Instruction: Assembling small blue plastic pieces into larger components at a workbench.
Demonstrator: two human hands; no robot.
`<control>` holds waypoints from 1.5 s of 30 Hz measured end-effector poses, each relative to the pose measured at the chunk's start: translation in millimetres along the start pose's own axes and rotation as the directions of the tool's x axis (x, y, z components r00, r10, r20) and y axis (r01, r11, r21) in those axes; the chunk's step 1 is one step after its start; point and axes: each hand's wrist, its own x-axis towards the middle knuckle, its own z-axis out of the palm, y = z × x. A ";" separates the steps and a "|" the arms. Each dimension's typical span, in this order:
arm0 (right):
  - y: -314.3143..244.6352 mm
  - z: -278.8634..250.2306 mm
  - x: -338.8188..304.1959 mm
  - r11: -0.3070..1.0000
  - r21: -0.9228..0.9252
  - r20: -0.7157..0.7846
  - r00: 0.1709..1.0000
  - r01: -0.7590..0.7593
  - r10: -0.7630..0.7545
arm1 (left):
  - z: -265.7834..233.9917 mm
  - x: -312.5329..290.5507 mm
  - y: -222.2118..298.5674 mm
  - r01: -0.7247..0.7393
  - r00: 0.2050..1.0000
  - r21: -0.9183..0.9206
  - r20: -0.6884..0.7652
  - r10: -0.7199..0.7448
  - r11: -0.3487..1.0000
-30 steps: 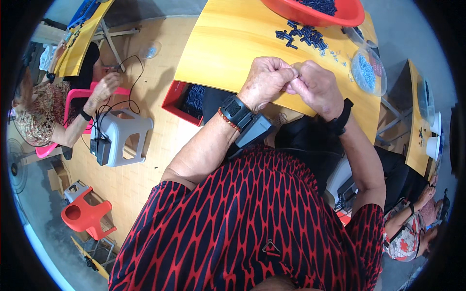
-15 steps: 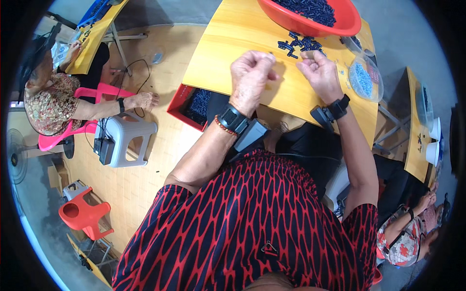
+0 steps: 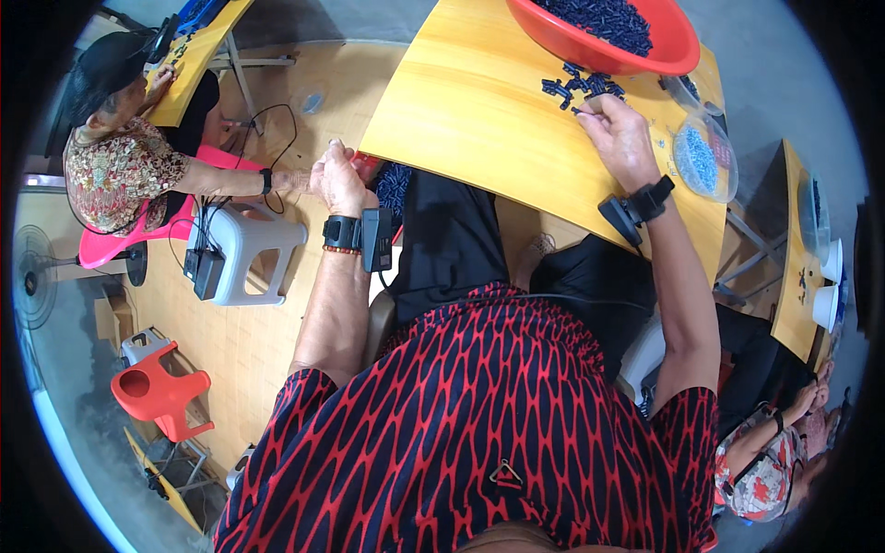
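My left hand (image 3: 341, 182) is held beyond the table's left edge, over the near side of a red box (image 3: 366, 166) of small dark pieces (image 3: 395, 195). Its fingers are partly hidden, and I cannot make out anything in them. On the yellow table my right hand (image 3: 621, 138) pinches a small dark tubular piece (image 3: 578, 111) at its fingertips. Just beyond those fingertips lies a loose pile of similar dark pieces (image 3: 583, 85). Behind the pile stands a large red basin (image 3: 659, 61) filled with more of them.
A clear tub (image 3: 728, 175) of small light-blue parts (image 3: 699, 161) sits right of my right hand. To the left, a co-worker (image 3: 124, 180) stretches an arm near my left hand, beside a grey-white stool (image 3: 253, 263). Cables (image 3: 293, 138) trail over the floor.
My left hand has swung left and down from above the table to the red box. My right hand has reached slightly forward, closer to the dark pile. The view has shifted a little.
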 end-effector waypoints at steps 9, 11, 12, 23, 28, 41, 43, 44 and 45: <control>-29.2 -20.4 -45.3 0.998 0.057 -0.153 0.988 0.032 -0.023 | -12.7 22.6 -33.6 0.255 0.958 0.282 0.057 -0.282 0.925; -32.6 -20.5 -52.3 0.999 0.024 -0.159 0.987 0.034 -0.030 | -13.8 28.9 -35.2 0.214 0.967 0.303 0.067 -0.245 0.929; -32.4 -18.4 -57.1 0.995 0.094 -0.097 0.995 -0.025 0.034 | -11.8 29.9 -35.4 -0.108 0.994 0.270 0.054 0.097 0.957; -51.2 -11.0 -59.9 0.976 0.076 0.040 0.977 0.206 -0.210 | 83.7 -146.5 11.2 -0.494 0.409 0.139 0.908 0.088 0.858; -51.0 -21.4 -60.9 0.983 -0.032 0.049 0.983 0.179 -0.177 | 105.3 -165.1 -17.2 -0.306 0.343 0.166 0.938 -0.054 0.937; 32.9 -31.9 -26.5 0.983 -0.175 -0.143 0.989 -0.049 0.024 | 112.8 -146.4 -25.5 0.346 0.431 0.146 0.853 -0.295 0.927; 27.8 -31.9 -24.1 0.980 -0.190 -0.125 0.992 -0.053 0.030 | 111.2 -144.0 -24.2 0.416 0.401 0.137 0.860 -0.317 0.899; 25.7 -31.7 -23.3 0.977 -0.203 -0.110 0.993 -0.062 0.040 | 110.7 -144.1 -24.1 0.422 0.403 0.131 0.859 -0.315 0.897; 25.5 -32.1 -22.8 0.977 -0.205 -0.109 0.993 -0.063 0.041 | 110.7 -145.0 -24.3 0.429 0.401 0.128 0.860 -0.315 0.894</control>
